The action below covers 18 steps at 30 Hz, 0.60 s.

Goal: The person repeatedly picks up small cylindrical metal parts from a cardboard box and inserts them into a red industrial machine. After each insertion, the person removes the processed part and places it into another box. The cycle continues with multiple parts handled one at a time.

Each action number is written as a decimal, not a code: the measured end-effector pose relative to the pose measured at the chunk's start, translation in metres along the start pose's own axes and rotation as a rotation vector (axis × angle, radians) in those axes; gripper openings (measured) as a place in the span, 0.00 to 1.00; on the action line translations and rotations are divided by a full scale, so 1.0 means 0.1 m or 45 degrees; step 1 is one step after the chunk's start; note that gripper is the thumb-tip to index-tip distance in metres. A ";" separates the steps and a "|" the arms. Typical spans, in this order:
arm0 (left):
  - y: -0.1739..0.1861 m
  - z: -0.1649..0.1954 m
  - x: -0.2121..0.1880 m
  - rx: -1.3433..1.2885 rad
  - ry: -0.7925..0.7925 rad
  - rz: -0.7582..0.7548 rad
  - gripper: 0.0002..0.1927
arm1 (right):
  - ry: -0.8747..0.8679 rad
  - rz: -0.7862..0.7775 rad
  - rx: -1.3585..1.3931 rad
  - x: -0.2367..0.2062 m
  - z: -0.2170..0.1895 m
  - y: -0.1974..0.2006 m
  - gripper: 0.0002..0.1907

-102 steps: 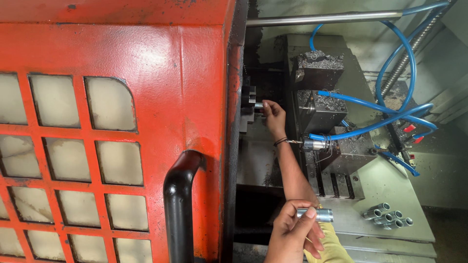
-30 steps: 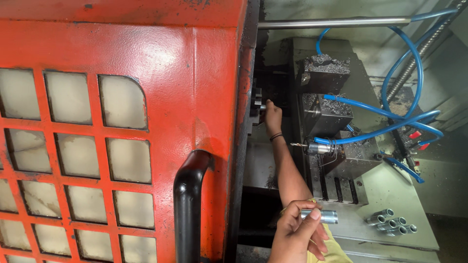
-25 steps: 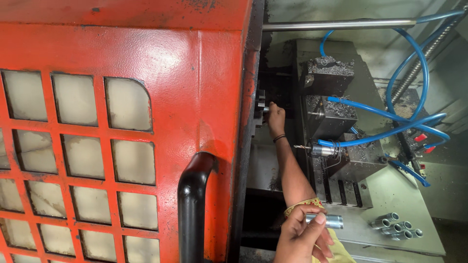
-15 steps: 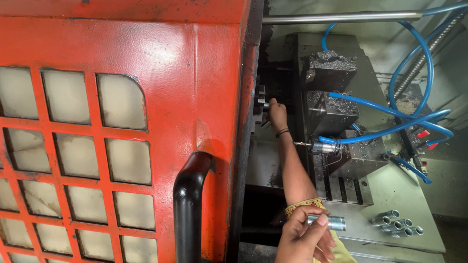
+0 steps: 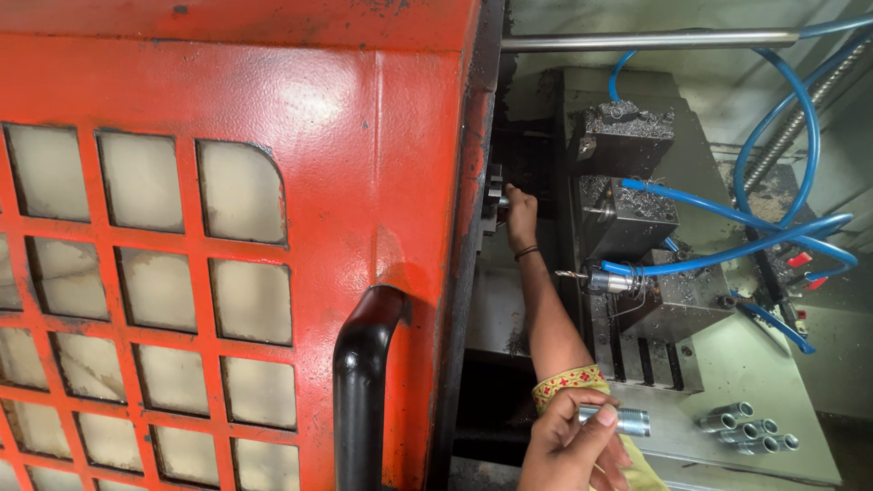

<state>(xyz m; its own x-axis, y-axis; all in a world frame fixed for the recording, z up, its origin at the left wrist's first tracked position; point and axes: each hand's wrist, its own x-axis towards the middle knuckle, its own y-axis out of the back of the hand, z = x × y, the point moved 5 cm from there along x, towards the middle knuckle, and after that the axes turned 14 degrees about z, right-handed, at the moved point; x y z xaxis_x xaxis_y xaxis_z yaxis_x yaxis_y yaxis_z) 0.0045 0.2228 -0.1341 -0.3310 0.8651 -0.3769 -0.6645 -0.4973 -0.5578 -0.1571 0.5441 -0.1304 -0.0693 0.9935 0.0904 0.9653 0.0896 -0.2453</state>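
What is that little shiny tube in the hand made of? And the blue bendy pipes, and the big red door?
The tube held in the left hand looks like bare metal, probably steel: silvery, bright, with ridged threads at one end. The blue hoses seem to be smooth, glossy plastic, since they curve freely. The red door looks like painted metal, its paint scuffed and grimy.

light: soft, even daylight | glare: faint on red door (image 5: 273,136) | focus: sharp
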 end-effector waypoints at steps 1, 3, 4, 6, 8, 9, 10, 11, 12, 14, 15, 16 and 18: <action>0.00 -0.03 0.00 0.001 0.043 0.013 0.15 | -0.013 -0.048 -0.001 -0.01 -0.02 0.00 0.20; -0.02 -0.02 0.01 -0.039 -0.055 -0.001 0.14 | -0.023 -0.147 0.008 0.01 -0.08 -0.01 0.20; -0.03 -0.02 0.02 -0.061 -0.103 -0.010 0.14 | -0.016 -0.174 -0.026 0.02 -0.10 0.00 0.20; -0.02 -0.10 0.03 -0.014 -0.014 0.026 0.13 | -0.013 -0.231 -0.092 0.03 -0.13 -0.01 0.21; 0.00 -0.14 0.04 0.003 -0.011 0.031 0.13 | -0.033 -0.211 -0.112 0.05 -0.14 -0.02 0.22; 0.00 -0.15 0.04 -0.001 -0.047 0.015 0.13 | -0.043 -0.197 -0.120 0.05 -0.15 -0.02 0.22; -0.01 -0.15 0.04 -0.006 -0.082 -0.004 0.12 | -0.046 -0.169 -0.120 0.04 -0.17 -0.02 0.22; -0.01 -0.16 0.05 -0.006 -0.075 -0.004 0.12 | -0.047 -0.143 -0.119 0.03 -0.18 -0.02 0.21; 0.00 -0.17 0.06 -0.007 -0.069 -0.004 0.12 | -0.047 -0.118 -0.117 0.03 -0.17 -0.02 0.21; -0.01 -0.16 0.08 -0.024 -0.116 -0.040 0.12 | -0.032 -0.124 -0.060 0.02 -0.14 -0.03 0.20; -0.02 -0.14 0.08 -0.041 -0.171 -0.081 0.12 | -0.023 -0.130 -0.032 0.01 -0.12 -0.03 0.20; -0.03 -0.11 0.08 -0.060 -0.225 -0.119 0.12 | 0.022 -0.057 -0.071 0.02 -0.10 -0.01 0.21; -0.02 -0.14 0.09 -0.071 -0.149 -0.067 0.11 | 0.095 0.095 -0.165 0.05 -0.05 0.04 0.24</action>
<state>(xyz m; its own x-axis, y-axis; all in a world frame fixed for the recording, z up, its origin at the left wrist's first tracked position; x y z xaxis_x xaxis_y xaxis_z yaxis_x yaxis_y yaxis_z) 0.0124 0.2308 -0.1470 -0.3749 0.8902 -0.2590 -0.6456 -0.4511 -0.6162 -0.1527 0.5489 -0.1260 0.0179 0.9887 0.1490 0.9918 0.0013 -0.1276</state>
